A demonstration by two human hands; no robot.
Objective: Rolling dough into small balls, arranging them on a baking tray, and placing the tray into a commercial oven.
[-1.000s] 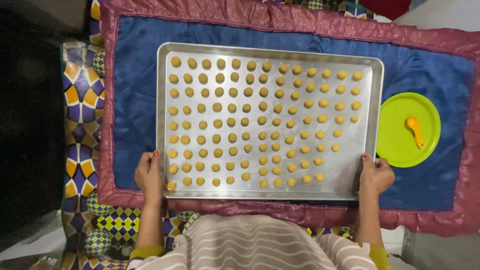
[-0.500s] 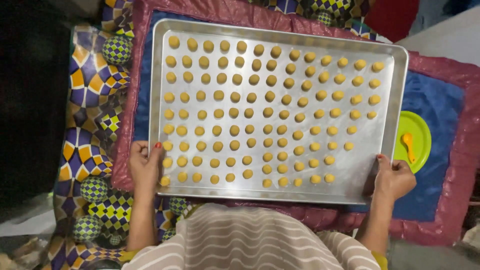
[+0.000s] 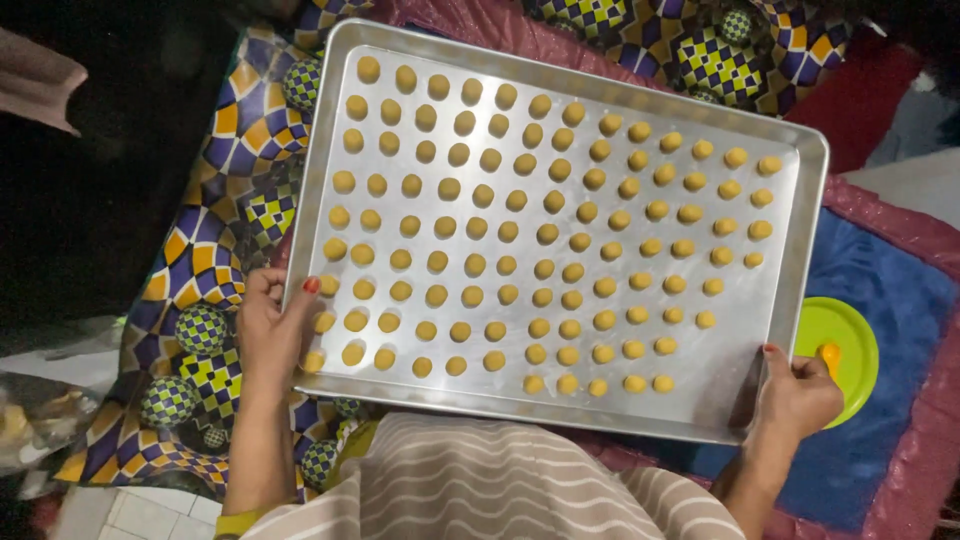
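Gripping the near corners of a metal tray [image 3: 700, 395], the left hand [image 3: 268, 335] and right hand [image 3: 797, 397] pinch its rim, thumbs on top. Rows of yellow dough balls [image 3: 545, 232] fill it; a green plate [image 3: 848, 340] sits right.

light: bright overhead | glare: tray [image 3: 740, 390] sheen | left edge: dark | focus: sharp

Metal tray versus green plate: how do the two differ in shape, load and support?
The metal tray is a silver rectangle; the green plate is round and much smaller. The tray carries rows of small yellow dough balls; the plate holds one orange piece. The left hand and right hand grip the tray's near corners, while no hand touches the plate, which lies on the blue mat. Both have raised rims.
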